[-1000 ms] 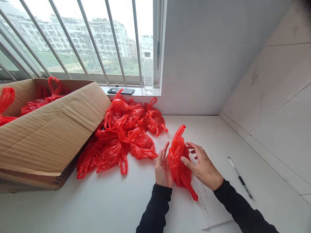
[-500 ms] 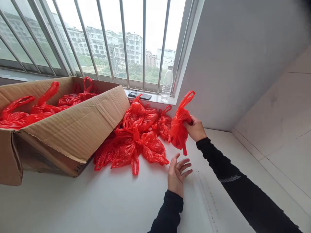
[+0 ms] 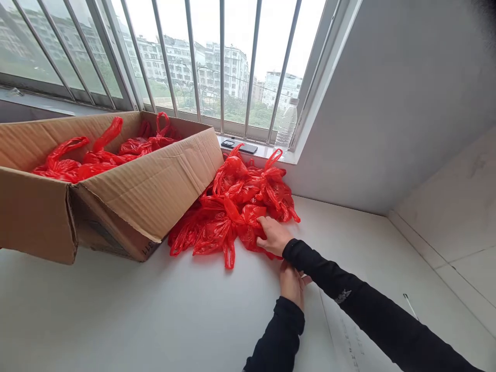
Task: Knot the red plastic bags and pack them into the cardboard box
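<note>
A pile of knotted red plastic bags lies on the white tabletop against the cardboard box. My right hand is at the front right of the pile, its fingers and thumb curled onto one red plastic bag. What the bag contains cannot be made out. Just below, my left hand is close to the tabletop, partly covered by my right wrist. A fingertip or two of it stretch out to the right, and nothing shows in it. Another red bag, with its loop up, rests at the back right of the pile.
An open cardboard box with more red bags stands at left, its flap hanging outward. On the windowsill are a dark phone and a clear plastic bottle. A thin pen-like object lies at right. Window bars and a grey wall border the table.
My right hand has let go of the bag it held up, which now rests on the back right of the pile, and has moved down-left onto another bag. The view has shifted left.
</note>
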A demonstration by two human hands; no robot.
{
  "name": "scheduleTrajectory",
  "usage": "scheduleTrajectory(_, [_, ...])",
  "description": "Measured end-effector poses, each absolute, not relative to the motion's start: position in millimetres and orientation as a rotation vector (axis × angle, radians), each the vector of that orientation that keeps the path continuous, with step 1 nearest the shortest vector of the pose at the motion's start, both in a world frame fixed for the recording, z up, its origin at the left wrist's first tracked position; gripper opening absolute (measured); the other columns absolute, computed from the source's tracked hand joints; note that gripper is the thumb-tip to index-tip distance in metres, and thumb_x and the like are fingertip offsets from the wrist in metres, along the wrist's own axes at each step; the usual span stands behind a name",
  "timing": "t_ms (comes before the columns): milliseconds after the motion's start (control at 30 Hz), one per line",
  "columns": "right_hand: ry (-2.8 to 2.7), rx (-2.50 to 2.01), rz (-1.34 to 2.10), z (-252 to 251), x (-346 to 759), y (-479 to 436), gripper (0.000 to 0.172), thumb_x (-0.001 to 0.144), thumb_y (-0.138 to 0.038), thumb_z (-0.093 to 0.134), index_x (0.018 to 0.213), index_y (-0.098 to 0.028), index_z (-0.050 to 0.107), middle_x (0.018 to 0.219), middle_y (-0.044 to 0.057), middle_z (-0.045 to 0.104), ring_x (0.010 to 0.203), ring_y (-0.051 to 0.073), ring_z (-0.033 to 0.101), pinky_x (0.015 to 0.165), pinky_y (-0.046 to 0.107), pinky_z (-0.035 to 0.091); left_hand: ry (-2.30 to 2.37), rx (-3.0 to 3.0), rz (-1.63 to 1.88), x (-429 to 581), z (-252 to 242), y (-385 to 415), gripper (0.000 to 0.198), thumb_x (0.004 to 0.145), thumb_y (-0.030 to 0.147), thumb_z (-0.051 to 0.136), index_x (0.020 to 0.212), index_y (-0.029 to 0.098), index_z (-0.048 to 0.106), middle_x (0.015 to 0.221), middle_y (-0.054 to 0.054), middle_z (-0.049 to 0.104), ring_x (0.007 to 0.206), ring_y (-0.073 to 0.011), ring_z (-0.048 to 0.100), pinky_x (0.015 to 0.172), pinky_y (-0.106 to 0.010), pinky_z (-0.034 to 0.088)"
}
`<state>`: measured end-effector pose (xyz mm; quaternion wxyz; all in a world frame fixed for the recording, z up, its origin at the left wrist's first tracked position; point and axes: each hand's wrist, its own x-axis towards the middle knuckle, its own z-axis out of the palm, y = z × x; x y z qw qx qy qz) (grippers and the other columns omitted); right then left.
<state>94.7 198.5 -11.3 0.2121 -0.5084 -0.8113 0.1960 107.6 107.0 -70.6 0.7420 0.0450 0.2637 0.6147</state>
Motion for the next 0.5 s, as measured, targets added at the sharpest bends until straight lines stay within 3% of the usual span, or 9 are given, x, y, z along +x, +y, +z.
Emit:
scheduleTrajectory(133, [-2.112, -1.396, 0.591, 14.5, 110.5, 199.6, 0.011, 0.075, -0.019, 0.056, 0.084, -0.02, 0.063, 0.074, 0.002, 0.061, 0.071, 0.018, 0.056, 0.073, 0.031, 0.044, 0.534, 0.139, 1.301, 105.2, -68.5, 105.9, 0.027, 0.069, 0.029, 0.07, 0.089, 0.016, 0.058, 0.065, -0.005, 0.064, 0.059, -0.0199, 0.062, 0.065, -0.038, 0.053])
scheduleTrajectory(233, [-1.986, -1.36, 0.691, 41.3, 139.8, 188.2, 0.023, 0.086, -0.029, 0.043, 0.091, -0.019, 0.064, 0.075, 0.002, 0.065, 0.067, 0.017, 0.058, 0.065, 0.029, 0.049, 0.486, 0.165, 1.257, 100.9, -61.5, 104.2, 0.028, 0.07, 0.029, 0.07, 0.091, 0.015, 0.057, 0.072, -0.01, 0.069, 0.067, -0.0255, 0.067, 0.072, -0.043, 0.055])
scheduleTrajectory(333, [-1.771, -1.316, 0.934, 52.3, 174.2, 163.7, 0.038, 0.093, -0.04, 0.037, 0.104, -0.017, 0.065, 0.082, 0.006, 0.071, 0.068, 0.02, 0.065, 0.062, 0.032, 0.054, 0.391, 0.133, 1.253, 95.2, -51.8, 103.3, 0.032, 0.078, 0.043, 0.064, 0.095, 0.016, 0.058, 0.085, -0.012, 0.069, 0.08, -0.0278, 0.068, 0.077, -0.047, 0.055])
scheduleTrajectory(500, [-1.241, -1.244, 1.419, 31.9, 220.7, 114.1, 0.048, 0.091, -0.059, 0.048, 0.115, -0.023, 0.068, 0.111, 0.01, 0.073, 0.099, 0.029, 0.07, 0.074, 0.041, 0.059, 0.41, 0.227, 1.293, 88.2, -44.5, 108.2, 0.041, 0.081, 0.045, 0.064, 0.111, 0.017, 0.062, 0.099, -0.011, 0.067, 0.082, -0.0213, 0.063, 0.07, -0.039, 0.057])
